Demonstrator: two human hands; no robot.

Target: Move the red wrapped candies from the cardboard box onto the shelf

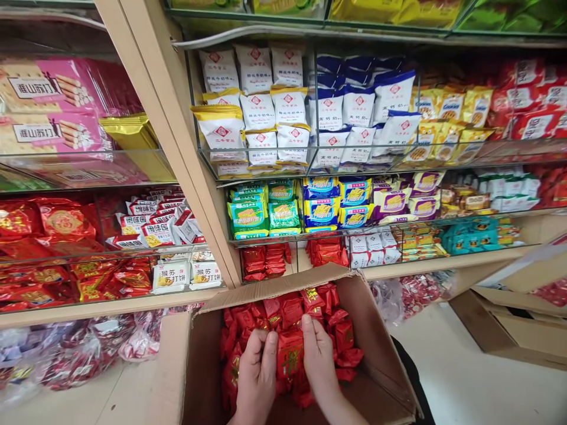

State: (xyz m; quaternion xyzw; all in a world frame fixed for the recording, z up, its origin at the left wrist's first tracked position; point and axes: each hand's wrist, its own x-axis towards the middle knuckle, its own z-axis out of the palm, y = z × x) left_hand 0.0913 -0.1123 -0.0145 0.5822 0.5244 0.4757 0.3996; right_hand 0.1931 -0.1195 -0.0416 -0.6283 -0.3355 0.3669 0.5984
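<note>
An open cardboard box (376, 348) sits in front of me, holding several small red snack packets (292, 313). Both hands are down inside it. My left hand (257, 369) and my right hand (318, 357) curl their fingers round a bunch of red packets (290, 354) pressed between them. On the lowest shelf just above the box lie matching red packets (264, 261) in a glass-fronted bin.
Glass-fronted shelves (310, 159) of white, blue, green and yellow snack bags fill the wall ahead. A wooden upright (190, 153) divides the left bay of red and pink packs. Bagged sweets (88, 348) lie low left. More cardboard boxes (509, 330) stand on the pale floor at right.
</note>
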